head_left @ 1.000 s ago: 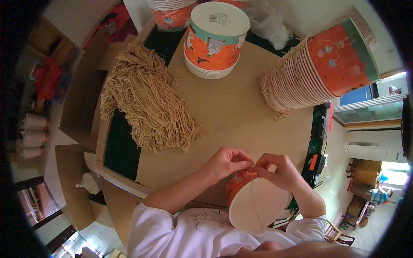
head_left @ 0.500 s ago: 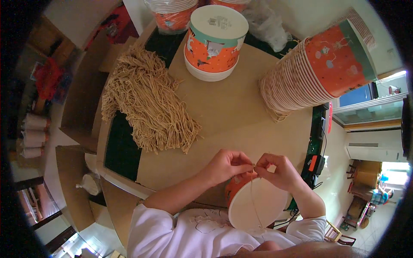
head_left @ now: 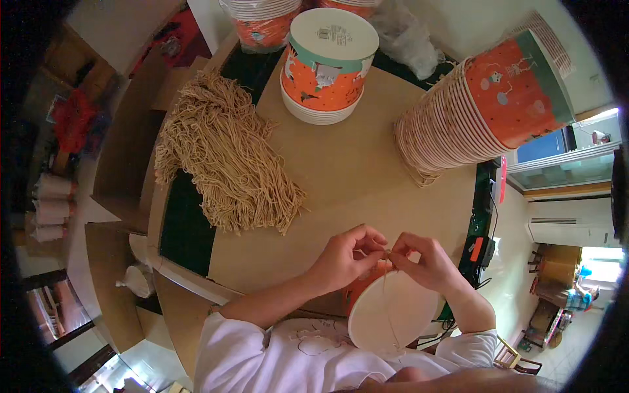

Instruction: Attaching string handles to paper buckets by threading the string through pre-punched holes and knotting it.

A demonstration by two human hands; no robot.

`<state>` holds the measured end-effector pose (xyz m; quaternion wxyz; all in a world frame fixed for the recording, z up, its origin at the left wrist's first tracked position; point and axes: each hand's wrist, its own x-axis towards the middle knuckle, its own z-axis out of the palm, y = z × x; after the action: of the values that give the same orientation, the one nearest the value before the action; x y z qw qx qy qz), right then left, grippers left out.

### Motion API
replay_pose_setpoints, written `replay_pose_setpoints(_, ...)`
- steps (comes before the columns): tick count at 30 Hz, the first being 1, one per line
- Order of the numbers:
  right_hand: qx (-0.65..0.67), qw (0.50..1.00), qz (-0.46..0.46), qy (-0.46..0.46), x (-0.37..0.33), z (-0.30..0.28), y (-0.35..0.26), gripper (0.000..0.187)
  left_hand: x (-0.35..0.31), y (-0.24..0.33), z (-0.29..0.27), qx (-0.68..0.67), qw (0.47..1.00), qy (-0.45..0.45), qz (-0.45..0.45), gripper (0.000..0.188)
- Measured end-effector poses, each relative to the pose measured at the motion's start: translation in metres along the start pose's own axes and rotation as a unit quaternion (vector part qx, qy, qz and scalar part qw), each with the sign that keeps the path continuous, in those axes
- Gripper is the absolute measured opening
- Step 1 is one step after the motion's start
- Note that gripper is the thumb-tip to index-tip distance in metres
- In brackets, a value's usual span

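Round white-bottomed paper bucket (head_left: 392, 312), thin tan string (head_left: 388, 288) between both hands' fingertips.

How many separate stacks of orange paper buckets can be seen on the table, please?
3: an upright stack at top centre, a long stack lying on its side at right, and one partly cut off at the top edge. More may be hidden.

bare brown desk (head_left: 341, 170) lies open straight ahead of the left hand (head_left: 344, 259) and right hand (head_left: 426, 262), up the middle. to the left a heap of tan cords (head_left: 226, 160) blocks the way; at the back an upturned cup stack (head_left: 327, 62); to the right a toppled cup stack (head_left: 478, 108).
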<state>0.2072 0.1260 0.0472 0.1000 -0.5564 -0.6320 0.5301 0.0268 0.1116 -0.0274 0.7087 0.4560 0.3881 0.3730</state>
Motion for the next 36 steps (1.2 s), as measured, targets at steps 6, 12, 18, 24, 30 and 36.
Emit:
replay_pose_setpoints(6, -0.005, 1.000, 0.000, 0.002, -0.001, 0.002, 0.001, 0.008, 0.002, -0.004, 0.000, 0.006, 1.000, -0.002, 0.015, 0.013)
replay_pose_setpoints(12, -0.022, 1.000, 0.012, -0.005, 0.000, 0.000, -0.004, 0.009, 0.002, -0.004, -0.005, 0.033, 0.998, -0.034, -0.031, 0.012)
replay_pose_setpoints(18, 0.030, 0.999, 0.009, 0.006, 0.001, 0.000, 0.000, 0.008, 0.002, -0.004, -0.004, 0.039, 0.999, -0.026, -0.007, 0.012)
replay_pose_setpoints(24, -0.001, 1.000, 0.003, 0.014, 0.000, 0.001, -0.002, 0.007, -0.001, 0.010, -0.003, 0.050, 0.998, -0.026, -0.020, 0.013)
replay_pose_setpoints(30, -0.076, 0.995, -0.026, 0.062, -0.003, 0.005, -0.004, 0.007, -0.003, 0.015, 0.001, 0.109, 0.993, -0.025, 0.039, 0.014)
replay_pose_setpoints(36, -0.090, 0.990, -0.062, 0.084, -0.005, 0.007, 0.000, 0.008, -0.002, -0.002, 0.007, -0.036, 0.996, 0.058, 0.048, 0.012)
